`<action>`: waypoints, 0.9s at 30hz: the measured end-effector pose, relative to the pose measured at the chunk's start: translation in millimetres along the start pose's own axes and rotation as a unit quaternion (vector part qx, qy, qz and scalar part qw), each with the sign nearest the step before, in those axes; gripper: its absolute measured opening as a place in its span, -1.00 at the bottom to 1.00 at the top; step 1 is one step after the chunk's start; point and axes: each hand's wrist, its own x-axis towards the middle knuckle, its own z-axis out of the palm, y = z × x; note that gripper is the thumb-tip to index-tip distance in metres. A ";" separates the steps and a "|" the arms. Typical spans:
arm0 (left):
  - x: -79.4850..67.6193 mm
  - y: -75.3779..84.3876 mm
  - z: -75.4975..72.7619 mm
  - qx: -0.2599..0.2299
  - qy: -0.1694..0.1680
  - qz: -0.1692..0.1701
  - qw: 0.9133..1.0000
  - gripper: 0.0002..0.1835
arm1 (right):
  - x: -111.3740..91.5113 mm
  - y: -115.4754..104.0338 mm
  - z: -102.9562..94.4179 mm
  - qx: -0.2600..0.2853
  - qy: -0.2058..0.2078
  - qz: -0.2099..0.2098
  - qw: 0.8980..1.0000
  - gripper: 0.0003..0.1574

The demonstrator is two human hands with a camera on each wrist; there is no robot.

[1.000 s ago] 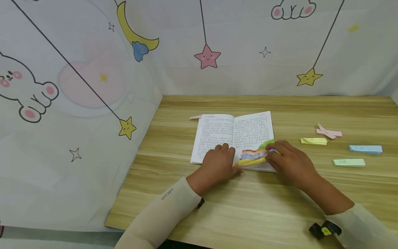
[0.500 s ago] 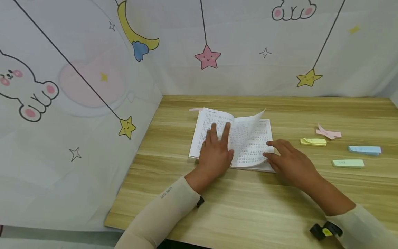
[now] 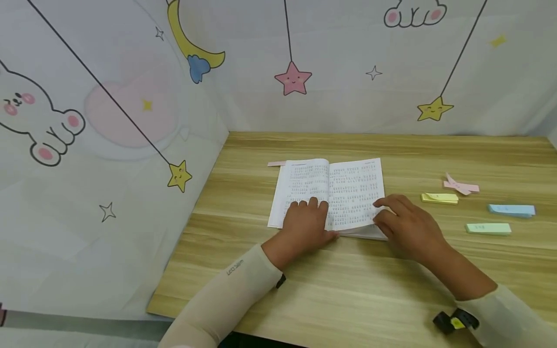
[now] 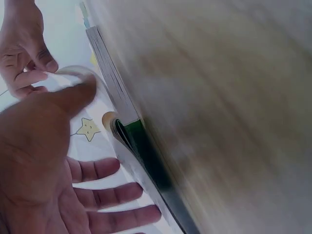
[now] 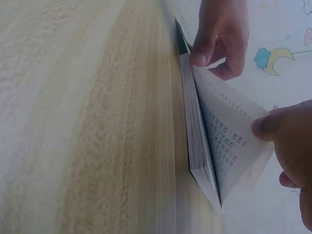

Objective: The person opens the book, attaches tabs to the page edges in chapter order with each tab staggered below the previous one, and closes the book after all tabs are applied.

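An open book (image 3: 304, 174) with printed text on both pages lies on the table, its thick stack of sheets seen edge-on in the right wrist view. My left hand (image 3: 304, 233) rests on the lower part of the left page by the spine, and its thumb lies over the bottom edge near the gutter. At the outer edge of the right side, my right hand (image 3: 409, 224) pinches a page (image 5: 229, 131) between thumb and fingers. That page stands raised off the sheets beneath it in the right wrist view. A pink paper tab (image 3: 276, 164) sticks out at the book's upper left.
To the right of the book lie pink paper strips (image 3: 461, 186), a yellow strip pad (image 3: 439, 198), a blue one (image 3: 511, 210) and a green one (image 3: 488, 228). A white cloth (image 3: 339, 106) with cartoon prints hangs behind the wooden table (image 3: 348, 285).
The page with a coloured picture on the right was turned over to the left, so text pages now show. My left hand lifted, spread over the left side, then settled back by the spine.
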 end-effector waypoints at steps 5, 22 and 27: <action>2.0 -0.1 0.5 0.016 0.002 -0.024 1.000 -0.50 | -0.3 -0.9 1.8 -0.001 0.050 0.009 0.999 -0.61; 7.0 -6.5 -2.8 0.058 0.055 0.087 0.993 -0.54 | -3.2 4.9 4.8 -0.018 -0.017 -0.024 0.999 -0.70; 4.0 -2.4 -0.5 0.028 0.028 0.103 0.994 -0.54 | -0.5 3.3 3.0 -0.002 0.010 -0.020 1.000 -0.62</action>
